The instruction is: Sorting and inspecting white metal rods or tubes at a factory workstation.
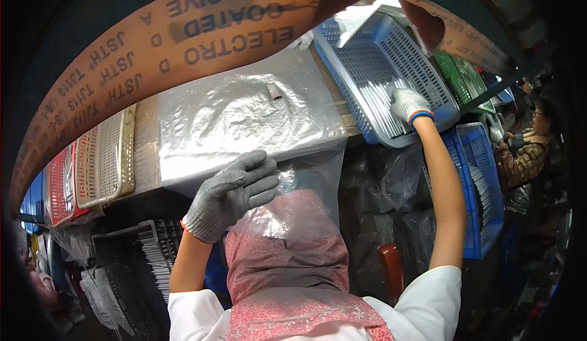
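My left hand (235, 194), in a grey knitted glove with an orange cuff edge, hovers at the table's near edge, over the clear plastic sheet (214, 118). Its fingers are stretched out and it holds nothing. My right hand (411, 104), in a pale glove with a blue and orange cuff, reaches into a blue basket (437, 87). Its fingers curl down onto slim, shiny metal pieces (377, 106) lying side by side; the fingertips are hidden. On the sheet sits a small brownish tube-like piece (274, 91).
A wide orange-brown abrasive belt (183, 35) arches across the top. Red (61, 185) and cream (104, 157) baskets stand at left, a green basket (461, 81) and a blue crate (471, 188) at right. Another person's gloved hand (301, 40) shows at the far edge; a co-worker (526, 151) is at far right.
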`<action>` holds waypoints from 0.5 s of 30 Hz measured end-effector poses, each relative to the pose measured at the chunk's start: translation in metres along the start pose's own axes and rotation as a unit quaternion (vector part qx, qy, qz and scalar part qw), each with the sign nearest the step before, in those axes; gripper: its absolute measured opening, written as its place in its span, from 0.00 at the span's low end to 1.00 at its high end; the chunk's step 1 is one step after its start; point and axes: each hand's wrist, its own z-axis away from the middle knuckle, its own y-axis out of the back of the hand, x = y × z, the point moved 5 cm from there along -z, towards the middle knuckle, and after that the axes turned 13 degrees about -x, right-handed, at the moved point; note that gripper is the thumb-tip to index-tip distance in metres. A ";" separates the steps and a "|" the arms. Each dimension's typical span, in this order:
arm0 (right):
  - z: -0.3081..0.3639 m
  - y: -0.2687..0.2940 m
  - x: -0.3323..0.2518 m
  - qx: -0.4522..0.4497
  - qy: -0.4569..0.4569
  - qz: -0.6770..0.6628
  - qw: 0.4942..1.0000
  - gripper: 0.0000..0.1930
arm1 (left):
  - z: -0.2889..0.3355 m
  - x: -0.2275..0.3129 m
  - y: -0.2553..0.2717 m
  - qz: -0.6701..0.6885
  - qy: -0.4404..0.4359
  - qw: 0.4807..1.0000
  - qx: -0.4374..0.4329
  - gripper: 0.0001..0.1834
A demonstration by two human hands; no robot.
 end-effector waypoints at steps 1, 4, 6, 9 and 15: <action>-0.004 -0.001 -0.006 0.005 -0.010 0.017 1.000 0.15 | 0.010 -0.001 0.006 0.010 -0.002 1.000 0.024 0.34; -0.017 0.005 0.025 0.043 0.037 0.022 0.998 0.16 | 0.025 -0.021 0.014 0.066 -0.029 0.996 0.058 0.30; 0.004 0.012 -0.009 -0.017 0.069 0.022 0.997 0.15 | 0.064 -0.021 0.048 0.072 -0.031 0.992 0.103 0.29; 0.021 0.010 -0.026 0.025 0.175 -0.058 0.983 0.14 | 0.120 -0.030 0.077 0.121 -0.085 0.972 0.182 0.28; -0.001 -0.014 0.005 0.002 0.208 -0.139 0.968 0.12 | 0.291 -0.040 0.105 0.134 -0.262 0.879 0.375 0.23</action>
